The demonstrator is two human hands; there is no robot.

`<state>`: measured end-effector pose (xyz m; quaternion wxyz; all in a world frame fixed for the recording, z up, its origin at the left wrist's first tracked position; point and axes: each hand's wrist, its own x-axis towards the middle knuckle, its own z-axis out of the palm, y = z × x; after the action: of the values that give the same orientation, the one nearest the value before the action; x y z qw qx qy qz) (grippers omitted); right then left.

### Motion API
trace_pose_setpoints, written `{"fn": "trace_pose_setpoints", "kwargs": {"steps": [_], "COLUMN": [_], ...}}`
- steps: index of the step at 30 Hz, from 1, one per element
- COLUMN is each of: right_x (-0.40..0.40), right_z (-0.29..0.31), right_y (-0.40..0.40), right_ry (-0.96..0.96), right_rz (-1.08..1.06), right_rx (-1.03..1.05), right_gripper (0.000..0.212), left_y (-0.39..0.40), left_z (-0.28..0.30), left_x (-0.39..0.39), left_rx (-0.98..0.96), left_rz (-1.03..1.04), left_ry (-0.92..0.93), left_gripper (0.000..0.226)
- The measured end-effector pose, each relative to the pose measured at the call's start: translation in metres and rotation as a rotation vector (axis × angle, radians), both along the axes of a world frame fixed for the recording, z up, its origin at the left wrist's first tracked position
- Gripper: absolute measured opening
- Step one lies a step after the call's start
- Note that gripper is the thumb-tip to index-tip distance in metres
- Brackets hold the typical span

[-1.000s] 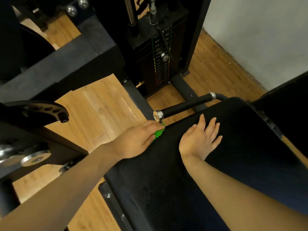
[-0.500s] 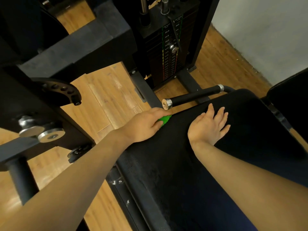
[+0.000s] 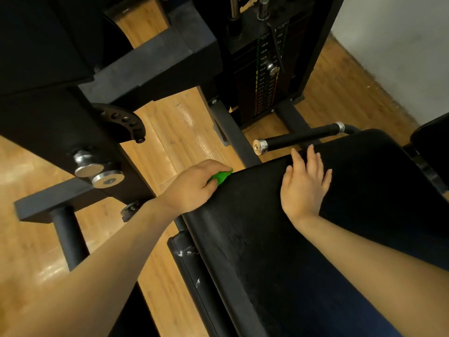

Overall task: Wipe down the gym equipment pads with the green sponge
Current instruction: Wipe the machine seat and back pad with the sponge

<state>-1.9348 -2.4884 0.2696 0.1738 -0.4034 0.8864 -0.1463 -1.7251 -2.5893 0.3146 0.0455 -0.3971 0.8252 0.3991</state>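
Head view: left hand (image 3: 192, 188) fingers clenched around green sponge (image 3: 221, 176) at black pad (image 3: 279, 239) edge, right hand (image 3: 303, 183) fingers released, flat on pad.

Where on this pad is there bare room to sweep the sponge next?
Free: the black pad between the two forearms, and right of the right hand toward the pad's far edge. Crowded: the left edge, where the left hand grips the green sponge, and below the handle bar.
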Motion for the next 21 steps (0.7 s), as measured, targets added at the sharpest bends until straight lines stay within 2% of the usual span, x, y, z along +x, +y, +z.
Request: {"fn": "trace_pose_setpoints", "kwargs": {"steps": [5, 12, 14, 17, 21], "right_x": [0.036, 0.063, 0.063, 0.065, 0.066], "right_z": [0.012, 0.014, 0.012, 0.011, 0.011], "right_y": [0.011, 0.026, 0.026, 0.027, 0.027], "right_ry": [-0.067, -0.059, -0.044, -0.014, 0.000], "right_rz": [0.080, 0.148, 0.162, 0.163, 0.166], "right_rx": [-0.022, -0.057, -0.052, -0.044, -0.037], "right_gripper": [0.046, 0.045, 0.045, 0.045, 0.046], "left_y": [0.005, 0.013, 0.018, 0.027, 0.045], "left_z": [-0.002, 0.010, 0.015, 0.018, 0.011], "left_x": [-0.020, 0.021, 0.043, 0.066, 0.050], "left_rx": [-0.083, -0.079, -0.073, -0.065, -0.079], "left_rz": [-0.018, 0.020, 0.075, 0.185, 0.446], "left_ry": [-0.045, -0.064, -0.071, -0.076, 0.003], "left_gripper": [0.043, 0.046, 0.051, 0.043, 0.042]}}
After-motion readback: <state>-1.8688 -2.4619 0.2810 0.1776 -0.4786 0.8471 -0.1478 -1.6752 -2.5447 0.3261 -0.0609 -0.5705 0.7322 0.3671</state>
